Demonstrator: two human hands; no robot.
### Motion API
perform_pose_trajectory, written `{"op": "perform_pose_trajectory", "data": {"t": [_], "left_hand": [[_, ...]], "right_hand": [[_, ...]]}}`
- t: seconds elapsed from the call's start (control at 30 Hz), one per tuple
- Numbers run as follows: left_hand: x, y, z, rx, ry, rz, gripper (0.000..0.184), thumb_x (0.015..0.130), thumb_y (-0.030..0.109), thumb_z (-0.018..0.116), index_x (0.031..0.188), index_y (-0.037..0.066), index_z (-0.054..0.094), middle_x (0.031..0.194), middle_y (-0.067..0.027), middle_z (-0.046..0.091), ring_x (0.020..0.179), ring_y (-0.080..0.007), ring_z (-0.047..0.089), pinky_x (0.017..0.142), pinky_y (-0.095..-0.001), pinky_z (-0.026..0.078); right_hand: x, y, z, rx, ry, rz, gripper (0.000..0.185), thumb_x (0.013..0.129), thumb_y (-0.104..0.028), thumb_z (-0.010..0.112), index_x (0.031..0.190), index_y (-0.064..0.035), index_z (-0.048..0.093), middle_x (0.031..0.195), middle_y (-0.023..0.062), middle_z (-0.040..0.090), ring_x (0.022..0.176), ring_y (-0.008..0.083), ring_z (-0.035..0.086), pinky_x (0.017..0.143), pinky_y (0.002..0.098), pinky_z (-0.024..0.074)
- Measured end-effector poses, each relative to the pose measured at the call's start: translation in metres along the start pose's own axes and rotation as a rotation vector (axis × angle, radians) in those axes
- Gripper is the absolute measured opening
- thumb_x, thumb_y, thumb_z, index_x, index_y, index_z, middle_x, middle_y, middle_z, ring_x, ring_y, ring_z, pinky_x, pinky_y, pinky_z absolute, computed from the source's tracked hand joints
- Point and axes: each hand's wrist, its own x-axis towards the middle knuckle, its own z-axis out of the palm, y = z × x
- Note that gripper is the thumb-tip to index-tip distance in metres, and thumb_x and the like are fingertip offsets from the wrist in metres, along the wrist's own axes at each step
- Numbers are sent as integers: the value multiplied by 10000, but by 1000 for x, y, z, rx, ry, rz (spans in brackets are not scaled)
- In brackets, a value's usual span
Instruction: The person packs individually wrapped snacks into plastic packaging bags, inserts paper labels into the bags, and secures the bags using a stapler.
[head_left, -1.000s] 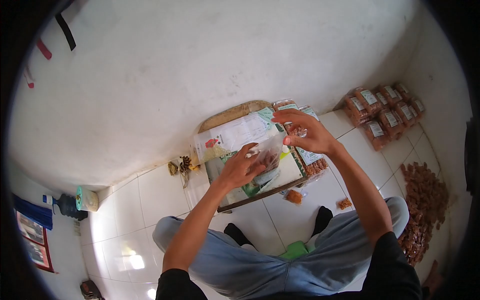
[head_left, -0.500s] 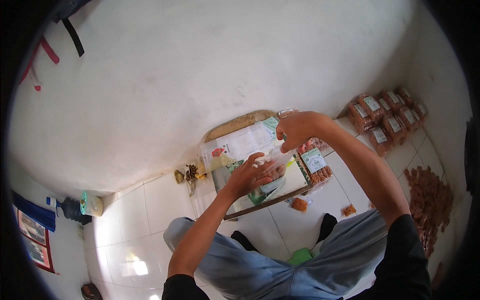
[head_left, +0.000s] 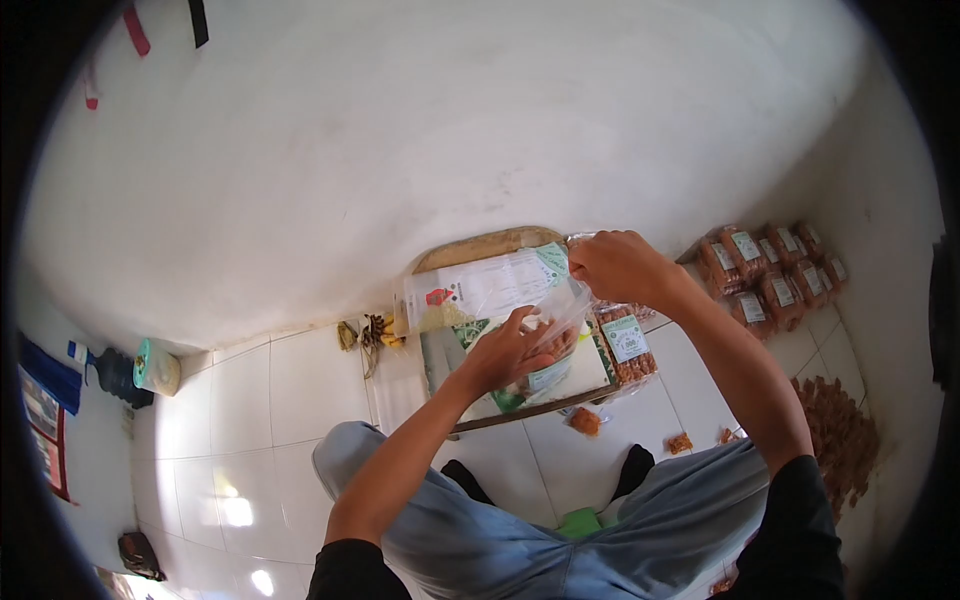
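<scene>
A clear plastic bag point(head_left: 563, 330) with brown snack pieces and a pale label stands tilted over a low wooden table point(head_left: 500, 240). My left hand point(head_left: 505, 355) is wrapped round the bag's left side, thumb and fingers against the plastic. With closed fingers my right hand point(head_left: 615, 265) pinches the bag's upper edge and stretches it up to the right. Right of it lies a filled snack pack point(head_left: 627, 345) with a green and white label. Flat plastic bags point(head_left: 470, 290) with a red print lie on the table behind my left hand.
Several filled packs point(head_left: 770, 270) are stacked on the floor at right, near a heap of loose brown pieces point(head_left: 840, 440). Small orange packets point(head_left: 584, 421) lie before the table. Bananas point(head_left: 380, 332) sit at its left; a lidded tub point(head_left: 157, 367) stands far left.
My right hand still grips the bag's top edge, now slightly higher from the bag's body, and the plastic looks more stretched out. The whole view has shifted slightly.
</scene>
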Motion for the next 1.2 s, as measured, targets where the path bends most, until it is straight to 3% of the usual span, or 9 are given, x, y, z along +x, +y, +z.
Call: {"op": "perform_pose_trajectory", "data": {"t": [0.07,0.17,0.37,0.5,0.7,0.77,1.1,1.2], "left_hand": [[3,7,-6,-54,-128,-107,567,897,478,595,1325,116,513,1369,-145,377,1017,-313,625,856,-422,515],[3,-1,5,-56,-76,-41,574,899,477,595,1344,126,503,1375,-143,368,990,-298,635,852,-414,519],[8,-2,3,-78,-111,-44,564,893,462,611,1336,126,513,1344,-143,378,960,-294,637,840,-408,521],[10,-2,1,-115,-116,-62,547,891,455,617,1304,106,532,1332,-141,383,954,-307,635,838,-410,520],[9,-3,-1,-46,-90,-8,556,888,437,625,1311,87,535,1342,-158,400,918,-293,654,787,-397,534],[10,1,-4,-139,-150,-101,542,882,467,623,1254,76,570,1346,-141,378,946,-315,637,847,-424,514],[11,-3,2,-102,-171,-97,535,871,432,653,1261,77,562,1352,-140,373,986,-313,634,851,-428,517],[10,-6,5,-71,-108,-32,568,867,433,657,1292,78,531,1346,-143,375,985,-311,633,844,-427,519]], "right_hand": [[-1,-10,-6,-85,-32,126,170,906,-129,533,1011,-52,641,853,144,672,869,319,640,752,431,492],[-2,-13,-12,6,-73,244,177,922,-177,536,1006,-49,626,860,140,677,848,306,646,751,429,494],[-14,2,-25,300,-15,38,333,791,-123,605,1119,-77,632,984,99,674,840,252,643,776,387,502],[-8,8,-21,180,-116,36,420,745,-81,591,1162,-90,631,1037,89,664,864,234,642,780,377,503],[-5,6,-22,323,-126,91,357,748,-49,564,1089,-65,669,870,71,689,778,194,643,720,329,504],[-5,7,-21,380,-58,195,336,750,-50,564,1065,-58,683,797,66,688,721,177,633,685,313,497],[-1,7,-10,337,-30,165,235,771,-63,603,976,-67,718,741,72,639,682,170,598,659,331,481],[-1,10,-6,276,39,57,167,808,-105,645,952,-77,724,782,69,639,725,200,605,696,352,483]]}}
